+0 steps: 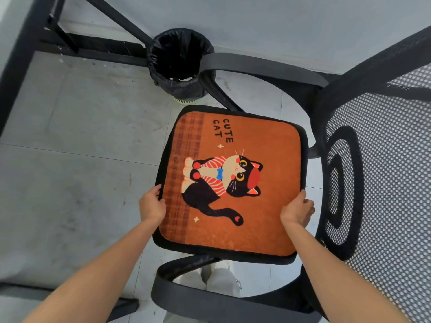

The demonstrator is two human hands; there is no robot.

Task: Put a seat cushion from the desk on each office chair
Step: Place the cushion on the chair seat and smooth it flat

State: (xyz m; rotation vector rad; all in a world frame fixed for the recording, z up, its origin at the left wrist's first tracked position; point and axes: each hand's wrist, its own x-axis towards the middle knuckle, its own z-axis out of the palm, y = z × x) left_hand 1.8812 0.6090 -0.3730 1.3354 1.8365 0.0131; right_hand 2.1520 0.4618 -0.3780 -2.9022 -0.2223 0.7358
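Observation:
An orange seat cushion [263, 141] with a black border, a cartoon cat and the words "CUTE CAT" lies over the seat of a black office chair [261, 66], between its two armrests. My left hand [151, 206] grips the cushion's left edge, thumb on top. At the cushion's right edge my right hand [297, 209] holds on, fingers curled around the border. The chair's mesh backrest [384, 173] rises on the right. The seat itself is hidden beneath the cushion.
A bin lined with a black bag [179, 64] stands on the tiled floor just beyond the far armrest. Black metal desk legs [28, 66] cross the upper left. The near armrest [210, 297] curves below the cushion, with my legs and shoes under it.

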